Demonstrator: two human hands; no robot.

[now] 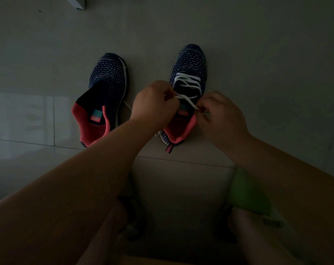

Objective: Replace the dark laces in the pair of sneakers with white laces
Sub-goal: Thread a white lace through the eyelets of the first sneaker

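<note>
Two dark knit sneakers with coral heel linings stand on the tiled floor, toes pointing away from me. The left sneaker (107,92) has no lace in it. The right sneaker (189,66) carries a white lace (187,83) crossed through its eyelets. My left hand (154,104) pinches one end of that lace at the shoe's left side. My right hand (219,115) pinches the other end at the shoe's right side. Both hands hover over the tongue and hide the upper eyelets. A thin white strand (128,106) shows on the floor between the shoes.
The floor (257,54) is pale glossy tile in dim light. A white furniture corner (77,2) stands at the far top left. A green thing (246,190) lies by my right forearm. My knees fill the bottom of the view.
</note>
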